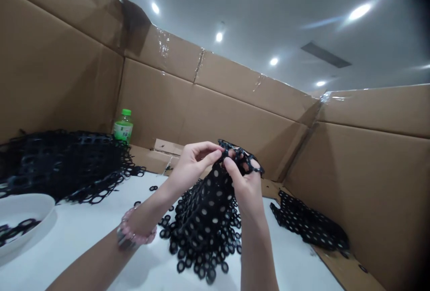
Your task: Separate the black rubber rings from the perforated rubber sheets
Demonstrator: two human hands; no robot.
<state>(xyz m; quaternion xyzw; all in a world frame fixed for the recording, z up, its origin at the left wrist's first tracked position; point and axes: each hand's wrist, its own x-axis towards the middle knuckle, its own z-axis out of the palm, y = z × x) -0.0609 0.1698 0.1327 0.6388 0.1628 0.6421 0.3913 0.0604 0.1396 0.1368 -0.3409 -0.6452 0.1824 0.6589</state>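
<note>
Black linked-ring mesh (208, 214) hangs from both hands above the white worktop (80, 223); the left hand (196, 163) and right hand (244, 188) have their fingers (228, 162) closed narrowly on the rings along its top edge. Done so far, as seen: a large joined mass of mesh (63, 165) lies at far left, and a smaller joined piece (309, 221) lies at right by the cardboard wall (352, 179). Remaining: a few loose black rings (153, 188) on the worktop, and more rings in a white bowl (33, 201).
</note>
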